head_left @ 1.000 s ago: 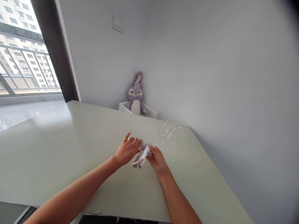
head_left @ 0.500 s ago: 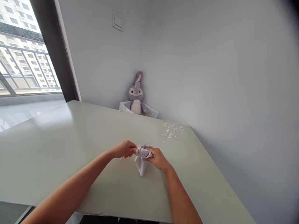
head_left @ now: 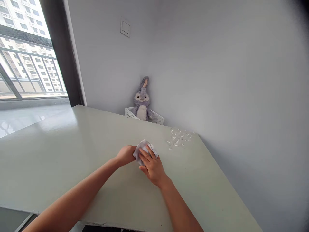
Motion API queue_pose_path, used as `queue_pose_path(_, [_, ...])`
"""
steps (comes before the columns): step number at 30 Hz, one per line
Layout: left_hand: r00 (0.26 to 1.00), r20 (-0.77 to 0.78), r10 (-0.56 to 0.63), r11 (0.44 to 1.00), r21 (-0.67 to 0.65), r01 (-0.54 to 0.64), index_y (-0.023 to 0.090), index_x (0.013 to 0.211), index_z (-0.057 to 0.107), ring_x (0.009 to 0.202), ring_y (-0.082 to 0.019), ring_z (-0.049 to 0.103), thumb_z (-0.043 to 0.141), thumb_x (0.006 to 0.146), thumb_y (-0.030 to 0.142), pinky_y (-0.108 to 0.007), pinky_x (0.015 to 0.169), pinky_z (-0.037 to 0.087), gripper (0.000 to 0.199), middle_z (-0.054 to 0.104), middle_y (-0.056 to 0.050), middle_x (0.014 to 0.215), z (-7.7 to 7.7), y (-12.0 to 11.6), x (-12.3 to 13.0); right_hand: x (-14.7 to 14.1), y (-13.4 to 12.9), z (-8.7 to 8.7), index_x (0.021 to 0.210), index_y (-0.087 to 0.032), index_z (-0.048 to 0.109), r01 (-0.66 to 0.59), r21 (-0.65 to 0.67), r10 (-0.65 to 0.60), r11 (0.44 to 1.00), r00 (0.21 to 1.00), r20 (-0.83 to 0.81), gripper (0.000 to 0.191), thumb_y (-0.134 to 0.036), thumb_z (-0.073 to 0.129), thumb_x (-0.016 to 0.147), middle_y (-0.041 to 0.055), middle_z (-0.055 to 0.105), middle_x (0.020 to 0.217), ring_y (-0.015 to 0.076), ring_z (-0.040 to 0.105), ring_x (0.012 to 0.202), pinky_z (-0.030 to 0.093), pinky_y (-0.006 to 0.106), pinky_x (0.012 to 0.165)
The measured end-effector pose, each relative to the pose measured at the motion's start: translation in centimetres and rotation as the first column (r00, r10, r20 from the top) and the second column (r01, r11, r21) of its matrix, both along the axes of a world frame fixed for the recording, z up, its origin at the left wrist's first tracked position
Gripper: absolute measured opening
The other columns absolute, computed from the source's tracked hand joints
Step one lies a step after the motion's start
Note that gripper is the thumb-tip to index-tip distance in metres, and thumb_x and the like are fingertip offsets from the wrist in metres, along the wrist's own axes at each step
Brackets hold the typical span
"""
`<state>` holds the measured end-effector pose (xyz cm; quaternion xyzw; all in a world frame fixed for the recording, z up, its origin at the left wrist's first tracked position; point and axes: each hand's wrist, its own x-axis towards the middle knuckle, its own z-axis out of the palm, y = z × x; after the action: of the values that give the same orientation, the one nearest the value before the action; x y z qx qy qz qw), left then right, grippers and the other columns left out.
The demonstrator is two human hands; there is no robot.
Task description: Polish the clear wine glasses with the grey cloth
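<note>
A light grey-white cloth is spread between my two hands above the middle of the table. My left hand is closed at the cloth's left edge, its fingertips hidden behind the fabric. Across the top of the cloth lies my right hand, with its fingers stretched out and apart, pressing on it. Whatever may be under the cloth is covered and cannot be made out.
Several small clear pieces lie scattered near the table's far right corner. Beyond the pale green table, a grey plush rabbit sits in a white perforated basket. A wall borders the table's right side.
The cloth was bunched with a corner hanging down; now it is spread out. My right hand has gone from gripping its side to lying flat on top. My left hand stays beside it.
</note>
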<state>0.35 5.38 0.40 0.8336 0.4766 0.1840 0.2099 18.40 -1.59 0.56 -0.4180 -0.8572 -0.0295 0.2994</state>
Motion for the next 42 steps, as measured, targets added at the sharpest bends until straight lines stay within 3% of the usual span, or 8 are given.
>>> queue_pose_path(8, [0.991,-0.104,-0.089,0.889,0.439,0.126,0.018,0.1,0.051,0.054,-0.013,0.052,0.046,0.076,0.021,-0.023,0.053,0.03,0.026,0.059,0.0,0.061,-0.4,-2.2,1.8,-1.0,-0.1,0.0,0.103,-0.023,0.059,0.287,0.165,-0.272,0.943,0.956,-0.111,0.024,-0.026,0.047,0.083,0.0069,0.055,0.113,0.0239,0.041,0.113,0.037,0.037,0.087])
queue_pose_path(14, [0.947,-0.097,-0.306,0.752,0.585,0.303,0.02,0.132,0.023,0.053,-0.013,0.054,0.041,0.086,0.026,-0.024,0.055,0.032,0.05,0.06,0.001,0.063,-0.8,-2.3,1.7,0.4,0.1,0.6,0.091,-0.021,0.063,0.237,-0.158,-0.284,0.958,0.848,-0.448,0.021,-0.034,0.051,0.08,0.0052,0.062,0.091,0.0178,0.054,0.086,0.042,0.029,0.076])
queue_pose_path(19, [0.959,-0.067,-0.275,0.82,0.504,0.27,0.021,0.13,0.032,0.059,-0.014,0.056,0.047,0.083,0.032,-0.026,0.058,0.035,0.05,0.063,-0.001,0.068,-1.9,-2.1,1.8,1.4,1.0,-0.1,0.071,-0.016,0.062,-0.101,-0.548,-0.457,0.831,0.438,-0.774,0.028,-0.042,0.051,0.077,0.0006,0.059,0.066,0.0131,0.052,0.062,0.04,0.024,0.057])
queue_pose_path(23, [0.986,0.148,-0.078,0.942,0.335,0.024,0.027,0.118,0.047,0.06,-0.012,0.055,0.053,0.079,0.036,-0.024,0.06,0.039,0.04,0.062,0.001,0.074,-2.0,-2.4,2.5,-0.1,1.4,-1.0,0.075,-0.016,0.061,-0.367,-0.547,-0.612,0.752,-0.084,-0.786,0.035,-0.05,0.052,0.073,0.0018,0.061,0.068,0.0174,0.056,0.064,0.045,0.029,0.059])
queue_pose_path(25, [0.968,0.25,0.026,0.965,0.245,-0.089,0.028,0.118,0.047,0.061,-0.012,0.054,0.052,0.079,0.035,-0.023,0.06,0.041,0.04,0.06,0.002,0.074,-1.6,-2.8,3.0,-1.5,1.0,-1.1,0.083,-0.017,0.062,-0.488,-0.475,-0.621,0.732,-0.192,-0.76,0.039,-0.053,0.051,0.073,0.0038,0.064,0.077,0.0205,0.059,0.073,0.047,0.033,0.066])
queue_pose_path(37, [0.916,0.399,-0.033,0.943,0.315,-0.103,0.028,0.127,0.04,0.094,-0.019,0.044,0.045,0.08,0.018,-0.038,0.085,0.04,0.048,0.046,-0.007,0.106,-1.2,-4.6,3.9,-4.3,-1.2,-1.3,0.102,-0.019,0.057,-0.45,-0.458,-0.441,0.766,0.15,-0.885,0.034,-0.042,0.056,0.077,0.0044,0.063,0.092,0.0179,0.057,0.087,0.044,0.03,0.078])
queue_pose_path(40, [0.853,0.516,-0.078,0.997,0.024,0.076,0.026,0.123,0.046,0.092,-0.019,0.049,0.048,0.078,0.023,-0.036,0.081,0.043,0.045,0.05,-0.008,0.108,-0.3,-3.8,3.1,-3.5,-0.6,-1.3,0.088,-0.017,0.059,-0.484,-0.5,-0.517,0.718,0.109,-0.849,0.033,-0.047,0.056,0.074,0.0023,0.062,0.072,0.0165,0.058,0.067,0.046,0.029,0.064])
queue_pose_path(42, [0.748,0.663,-0.017,0.939,-0.247,0.24,0.024,0.123,0.046,0.082,-0.017,0.054,0.046,0.081,0.031,-0.032,0.07,0.046,0.043,0.053,-0.008,0.109,0.3,-3.2,2.5,-3.0,-0.3,-1.1,0.075,-0.017,0.059,-0.558,-0.508,-0.547,0.656,0.113,-0.83,0.036,-0.053,0.056,0.071,0.0005,0.057,0.059,0.015,0.055,0.057,0.046,0.03,0.062])
